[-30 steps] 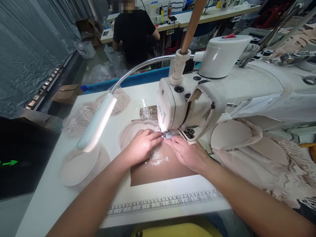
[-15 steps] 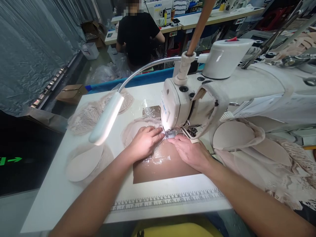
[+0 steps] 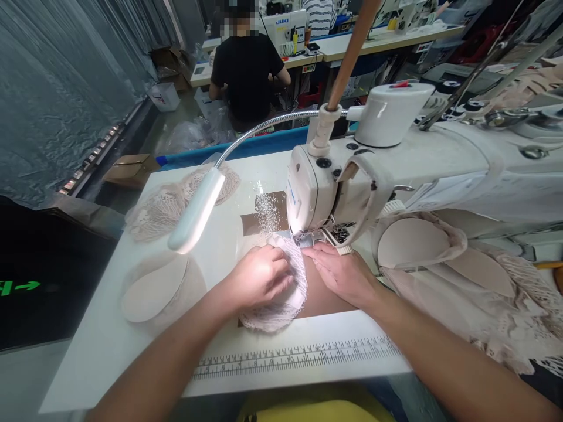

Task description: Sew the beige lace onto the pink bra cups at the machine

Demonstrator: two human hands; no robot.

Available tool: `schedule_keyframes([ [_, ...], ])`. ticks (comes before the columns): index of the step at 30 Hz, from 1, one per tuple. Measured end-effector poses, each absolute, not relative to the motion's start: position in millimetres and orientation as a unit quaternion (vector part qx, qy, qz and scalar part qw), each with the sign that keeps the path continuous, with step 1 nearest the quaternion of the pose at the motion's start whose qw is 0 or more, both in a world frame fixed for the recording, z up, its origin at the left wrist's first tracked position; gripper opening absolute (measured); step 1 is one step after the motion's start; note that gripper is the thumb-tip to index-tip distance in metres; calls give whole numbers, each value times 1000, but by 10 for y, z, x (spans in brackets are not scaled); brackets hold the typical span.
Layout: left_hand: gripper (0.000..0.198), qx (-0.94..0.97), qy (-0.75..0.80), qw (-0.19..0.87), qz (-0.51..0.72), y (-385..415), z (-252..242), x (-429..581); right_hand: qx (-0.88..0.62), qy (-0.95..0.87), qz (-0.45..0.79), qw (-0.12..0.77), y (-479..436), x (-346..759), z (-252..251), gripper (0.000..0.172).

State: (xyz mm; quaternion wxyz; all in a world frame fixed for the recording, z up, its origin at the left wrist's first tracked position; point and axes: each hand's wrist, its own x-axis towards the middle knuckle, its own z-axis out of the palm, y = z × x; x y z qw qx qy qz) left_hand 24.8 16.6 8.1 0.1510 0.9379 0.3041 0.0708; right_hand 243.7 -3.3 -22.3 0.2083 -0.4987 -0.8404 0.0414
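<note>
My left hand (image 3: 264,275), its fingers curled, grips a pale pink lace bra cup (image 3: 294,296) to the left of and in front of the presser foot. The cup's upper end lies by the needle area (image 3: 303,239) of the white sewing machine (image 3: 310,187). My right hand (image 3: 338,268) rests low on the brown plate (image 3: 325,296), right of the foot, with fingers stretched out and fingertips close to the cup's edge. Whether anything lies under those fingers is hidden.
A lit lamp (image 3: 197,211) on a bendy neck hangs over the table's left side. Another padded cup (image 3: 156,290) and lace pieces (image 3: 160,211) lie there. More cups and lace (image 3: 416,243) sit at right. A printed ruler (image 3: 299,356) runs along the front. A person (image 3: 246,76) sits beyond.
My left hand has closed on the bra cup, which has turned and come toward me from behind the hand across the brown plate. My right hand has barely moved.
</note>
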Motion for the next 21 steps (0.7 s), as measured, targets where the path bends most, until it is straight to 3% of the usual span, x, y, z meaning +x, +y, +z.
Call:
schedule_keyframes([
  [21, 35, 947, 296, 95, 78, 214, -7, 336, -477, -858, 40, 186, -75, 2373, -248, 33],
])
